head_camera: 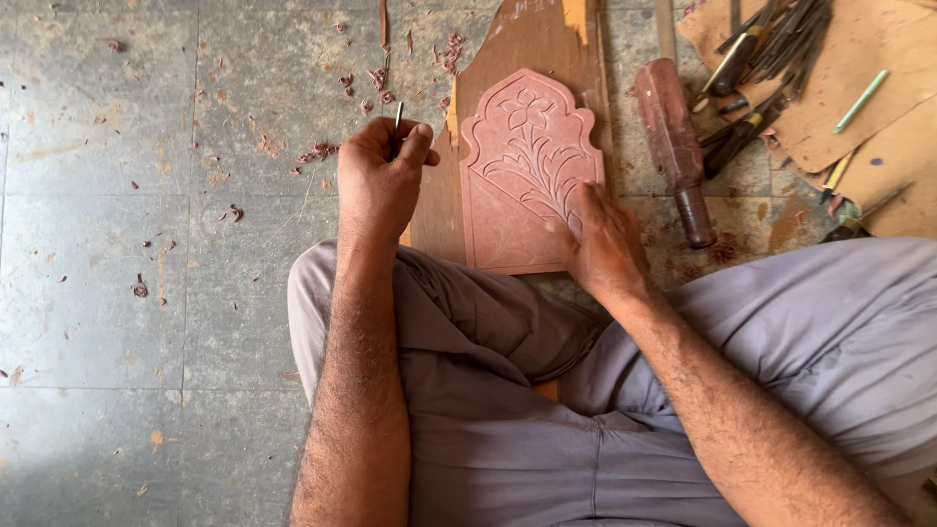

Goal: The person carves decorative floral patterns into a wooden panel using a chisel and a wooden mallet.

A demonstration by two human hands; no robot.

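A reddish arch-shaped carved panel with a flower-and-leaf relief lies on a brown board on the floor in front of my crossed legs. My right hand rests flat on the panel's lower right part, fingers touching the carved leaves. My left hand hovers just left of the panel, closed around a thin metal carving tool whose tip sticks up above the fingers.
A reddish wooden mallet lies right of the panel. A bundle of chisels sits on cardboard sheets at the upper right, with a green pencil. Reddish shavings dot the grey tiled floor.
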